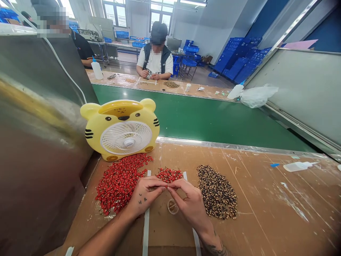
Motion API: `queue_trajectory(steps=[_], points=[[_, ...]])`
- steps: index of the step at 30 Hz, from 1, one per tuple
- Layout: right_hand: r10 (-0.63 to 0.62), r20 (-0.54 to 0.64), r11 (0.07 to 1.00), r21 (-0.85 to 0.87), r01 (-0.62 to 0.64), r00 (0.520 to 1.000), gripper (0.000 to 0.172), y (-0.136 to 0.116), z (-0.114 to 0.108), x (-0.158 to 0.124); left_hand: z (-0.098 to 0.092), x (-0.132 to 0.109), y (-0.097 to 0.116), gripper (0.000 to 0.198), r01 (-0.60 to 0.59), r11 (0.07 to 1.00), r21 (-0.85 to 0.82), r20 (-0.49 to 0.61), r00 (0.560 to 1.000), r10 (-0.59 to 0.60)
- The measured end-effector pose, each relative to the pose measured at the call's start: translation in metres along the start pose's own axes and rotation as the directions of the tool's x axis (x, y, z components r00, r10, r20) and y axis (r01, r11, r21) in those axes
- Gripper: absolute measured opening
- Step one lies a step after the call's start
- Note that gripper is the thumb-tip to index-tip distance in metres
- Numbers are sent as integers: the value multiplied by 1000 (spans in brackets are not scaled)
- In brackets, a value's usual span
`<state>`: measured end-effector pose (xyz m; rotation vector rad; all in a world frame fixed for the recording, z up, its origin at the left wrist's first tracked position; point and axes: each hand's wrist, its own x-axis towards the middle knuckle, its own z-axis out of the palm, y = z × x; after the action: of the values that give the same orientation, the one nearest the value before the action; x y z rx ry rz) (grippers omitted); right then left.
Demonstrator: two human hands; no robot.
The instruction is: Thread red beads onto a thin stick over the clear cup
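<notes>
Left hand (145, 197) and right hand (190, 204) low over desk (266, 213), each grip closed, tips meeting; anything pinched too small to tell. Just beyond the tips, small red heap (169, 174). Large red heap (119, 181) at left, before fan (121, 129); dark heap (217, 192) at right. Between the hands, clear dish (172, 207), contents unclear. Bottle (298, 166) on its side, well right.

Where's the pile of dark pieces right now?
Head view: the dark pile lies on the brown workbench, just right of the right hand, with the small red pile to its left and the green conveyor belt behind.
</notes>
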<state>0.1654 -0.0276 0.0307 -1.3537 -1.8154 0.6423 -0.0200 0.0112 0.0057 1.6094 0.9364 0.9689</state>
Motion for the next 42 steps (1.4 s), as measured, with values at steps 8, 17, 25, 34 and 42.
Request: queue_trajectory(steps=[8,17,25,34,42], points=[[34,94,998,-64,-28,995,10,1,-4,-4,4,-3,0,12,64,997,47,9,998,-64],[34,137,999,-38,-29,990,11,3,-4,-5,7,-2,1,15,-40,989,143,74,997,30],[172,-76,980,-88,-178,982,12,36,-20,-4,-19,5,-8,29,-192,853,485,57,981,188],[280,-13,934,-228,-276,960,12,66,-32,-2,-42,10,-21,28,6,534,846,12,999,-30],[245,20,910,-349,-222,969,15,67,-27,-1,-37,14,-10,29,68,479,875,41,976,-213]])
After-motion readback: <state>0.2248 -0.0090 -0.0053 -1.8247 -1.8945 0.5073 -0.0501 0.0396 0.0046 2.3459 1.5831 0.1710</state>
